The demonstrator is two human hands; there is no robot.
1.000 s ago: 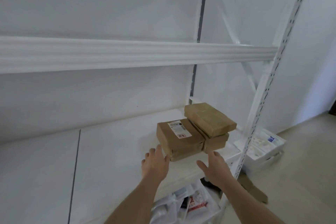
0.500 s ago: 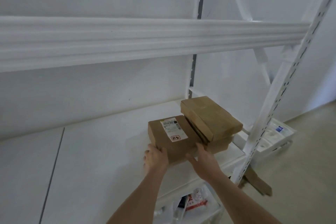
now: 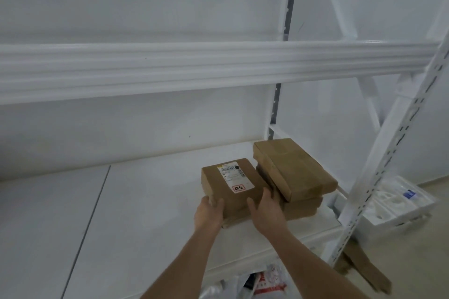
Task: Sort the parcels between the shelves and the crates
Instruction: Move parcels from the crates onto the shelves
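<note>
A brown cardboard parcel with a white label (image 3: pixel 230 184) lies on the white shelf board (image 3: pixel 145 201). My left hand (image 3: pixel 209 213) grips its near left corner, fingers curled round the edge. My right hand (image 3: pixel 266 211) holds its near right side, thumb on the front face. Just to the right, touching it, two more brown parcels are stacked: the upper one (image 3: pixel 291 167) sits askew on the lower one (image 3: pixel 301 209).
A white shelf beam (image 3: pixel 194 68) runs across above. A slotted white upright (image 3: pixel 388 165) stands at the right. Beyond it a white crate (image 3: pixel 398 204) with white parcels sits on the floor. Plastic mailers (image 3: pixel 257 284) lie under the shelf, with flat cardboard (image 3: pixel 362 267) on the floor.
Both hands have moved forward from short of the labelled parcel and taken hold of its near end. The view has moved closer to the shelf.
</note>
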